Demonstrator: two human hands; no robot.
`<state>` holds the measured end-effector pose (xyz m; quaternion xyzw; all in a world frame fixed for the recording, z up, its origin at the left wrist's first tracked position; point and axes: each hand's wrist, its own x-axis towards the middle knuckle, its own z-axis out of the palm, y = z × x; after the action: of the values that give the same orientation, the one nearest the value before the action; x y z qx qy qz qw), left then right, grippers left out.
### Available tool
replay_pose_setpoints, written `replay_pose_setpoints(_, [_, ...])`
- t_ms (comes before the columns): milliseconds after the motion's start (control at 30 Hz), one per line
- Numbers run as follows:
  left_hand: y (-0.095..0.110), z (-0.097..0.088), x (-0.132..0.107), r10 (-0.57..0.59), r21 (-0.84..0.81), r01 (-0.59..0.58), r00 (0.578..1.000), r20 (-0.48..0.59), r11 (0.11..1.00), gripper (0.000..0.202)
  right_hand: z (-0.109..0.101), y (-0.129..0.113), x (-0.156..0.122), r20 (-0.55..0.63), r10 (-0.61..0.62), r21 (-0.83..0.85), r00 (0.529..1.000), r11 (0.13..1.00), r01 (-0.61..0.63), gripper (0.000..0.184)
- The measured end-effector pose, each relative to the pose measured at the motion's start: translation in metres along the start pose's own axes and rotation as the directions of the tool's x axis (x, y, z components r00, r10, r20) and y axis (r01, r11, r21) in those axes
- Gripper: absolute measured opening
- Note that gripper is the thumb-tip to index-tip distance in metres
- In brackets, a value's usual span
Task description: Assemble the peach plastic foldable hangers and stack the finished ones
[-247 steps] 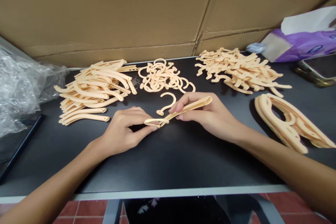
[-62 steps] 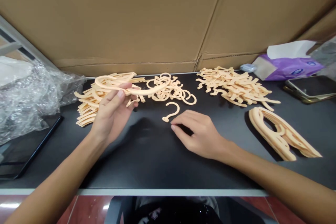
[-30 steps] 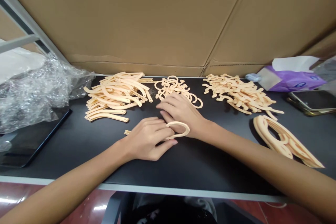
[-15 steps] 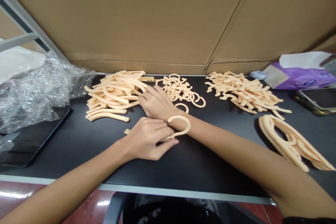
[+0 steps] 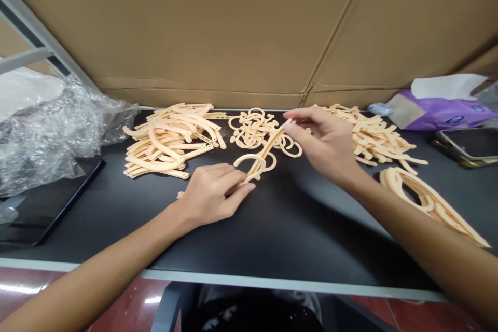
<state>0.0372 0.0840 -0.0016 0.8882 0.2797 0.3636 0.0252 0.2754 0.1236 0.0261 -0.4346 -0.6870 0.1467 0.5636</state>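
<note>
My left hand [image 5: 212, 192] is closed around a cream plastic hanger piece, most of it hidden by the palm. Its curved hanger hook [image 5: 246, 157] sticks up past the fingers, and a small end shows behind the knuckles. Between thumb and fingertips my right hand [image 5: 329, 140] pinches a long slim hanger arm [image 5: 271, 142]. This arm slants down to the left hand and crosses the hook; whether the pieces are joined there, I cannot tell. Another hook [image 5: 272, 162] shows just behind it. Farther back lies a pile of loose hooks [image 5: 252, 129].
Curved hanger arms [image 5: 163, 140] are heaped at the left, wavy pieces [image 5: 377, 137] at the right. Stacked hanger parts [image 5: 436, 207] lie near my right forearm. A tablet [image 5: 50, 212], bubble wrap [image 5: 46, 129], a purple tissue pack [image 5: 447, 111] and a phone [image 5: 472, 142] flank the black table.
My right hand has moved from the left heap up and to the right, now with a hanger arm in it. My left hand has shifted slightly left, still gripping the hooked piece.
</note>
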Motion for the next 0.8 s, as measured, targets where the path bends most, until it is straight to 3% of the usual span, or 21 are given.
replay_pose_setpoints(100, [-0.004,0.002,0.000,0.003,0.002,-0.003,0.999,-0.034,1.000,0.014,-0.022,0.003,-0.005,-0.087,0.254,0.258,0.963,0.940,-0.224,0.012])
replay_pose_setpoints(167, [-0.006,0.002,0.000,-0.003,0.001,0.004,0.999,-0.038,1.000,0.013,-0.028,0.003,-0.007,-0.060,0.373,0.409,0.926,0.856,-0.318,0.010])
replay_pose_setpoints(267, [-0.009,0.002,0.000,-0.012,-0.006,0.012,0.999,-0.037,1.000,0.015,-0.029,-0.002,-0.011,0.137,0.474,0.537,0.870,0.702,-0.467,0.012])
replay_pose_setpoints(400, [-0.011,-0.002,0.000,-0.037,0.012,0.037,0.999,-0.003,0.999,0.016,-0.022,-0.013,-0.019,0.398,0.461,0.548,0.793,0.574,-0.609,0.019])
replay_pose_setpoints(467, [-0.010,-0.004,0.001,-0.069,0.063,0.068,0.997,0.021,0.996,0.014,-0.018,-0.017,-0.025,0.468,0.425,0.486,0.775,0.609,-0.627,0.023])
replay_pose_setpoints(567, [-0.008,-0.007,0.002,-0.115,0.122,0.108,0.992,0.046,0.987,0.014,-0.014,-0.020,-0.032,0.544,0.360,0.324,0.758,0.743,-0.585,0.032])
replay_pose_setpoints(700, [-0.006,-0.007,0.004,-0.141,-0.002,0.141,0.988,0.067,0.990,0.015,-0.016,-0.026,-0.037,0.595,0.343,0.043,0.727,0.889,-0.455,0.027])
replay_pose_setpoints(800, [-0.007,-0.005,0.004,-0.153,-0.098,0.163,0.983,0.102,0.982,0.015,-0.019,-0.030,-0.036,0.648,0.325,-0.153,0.688,0.941,-0.301,0.036])
